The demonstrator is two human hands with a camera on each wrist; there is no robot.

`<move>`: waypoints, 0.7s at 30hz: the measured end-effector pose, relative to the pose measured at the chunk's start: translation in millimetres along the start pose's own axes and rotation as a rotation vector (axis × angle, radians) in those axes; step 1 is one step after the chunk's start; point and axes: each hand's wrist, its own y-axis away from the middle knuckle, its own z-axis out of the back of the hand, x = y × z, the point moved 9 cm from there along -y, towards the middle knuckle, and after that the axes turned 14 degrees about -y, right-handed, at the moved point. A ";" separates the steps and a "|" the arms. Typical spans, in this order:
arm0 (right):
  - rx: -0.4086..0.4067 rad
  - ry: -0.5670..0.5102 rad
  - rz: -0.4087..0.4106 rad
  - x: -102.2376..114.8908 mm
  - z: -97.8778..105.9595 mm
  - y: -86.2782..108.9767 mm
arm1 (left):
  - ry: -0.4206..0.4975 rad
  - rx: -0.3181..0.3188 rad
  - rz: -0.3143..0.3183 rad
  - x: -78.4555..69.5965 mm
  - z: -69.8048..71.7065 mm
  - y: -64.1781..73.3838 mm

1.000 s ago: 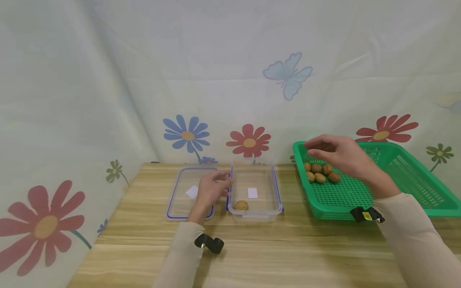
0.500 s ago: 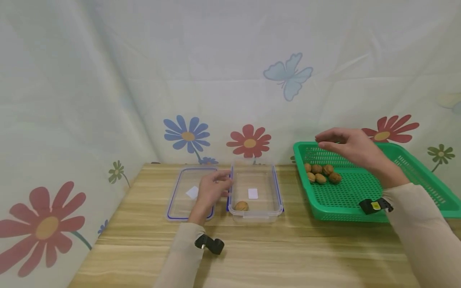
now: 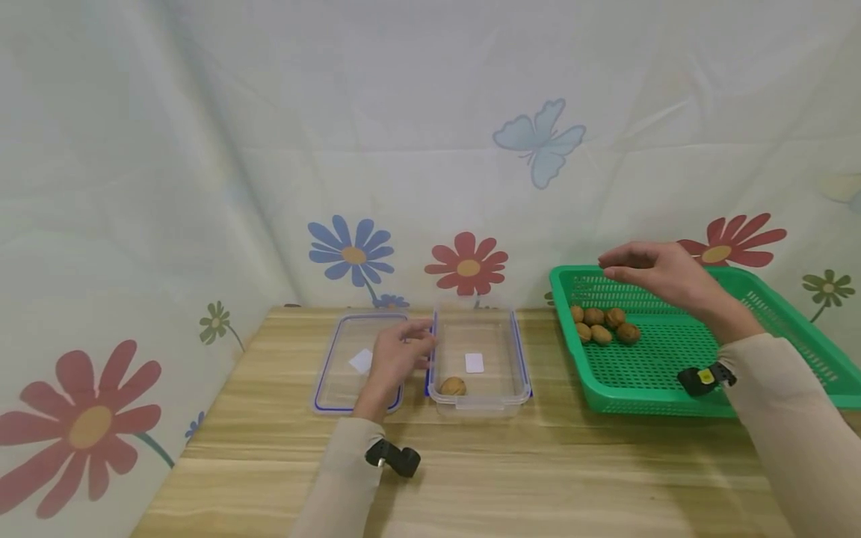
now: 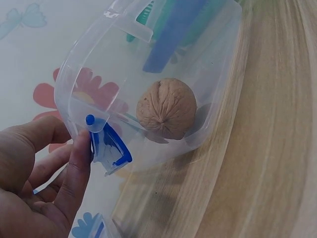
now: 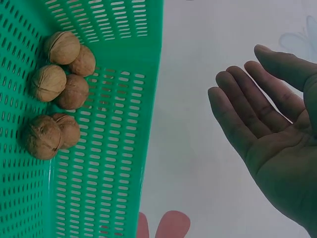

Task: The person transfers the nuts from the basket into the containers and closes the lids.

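Note:
My left hand (image 3: 394,358) is at the left side of a clear plastic food container (image 3: 494,326), its fingers loosely bent. In the left wrist view its fingertips touch the container's rim beside a blue latch (image 4: 111,144). A single walnut (image 3: 453,386) lies inside, in the container's near left corner. To the right, my right hand (image 3: 675,280) hovers over a green basket (image 3: 592,400), fingers extended and palm bare in the right wrist view. Several walnuts (image 3: 601,334) are gathered at the basket's left end, below and left of that hand.
A clear lid (image 3: 334,381) with a blue seal lies on the wooden table (image 3: 525,478), left of the container and partly behind my left hand. White labels mark the lid and container. A flowered curtain (image 3: 403,149) hangs behind the table.
My right hand has moved right and slightly up over the basket. The left hand stays at the container; the walnuts have not moved.

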 end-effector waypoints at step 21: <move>0.093 0.039 -0.035 -30.1 -0.3 -6.6 | -0.017 -0.007 0.008 0.1 -0.9 4.5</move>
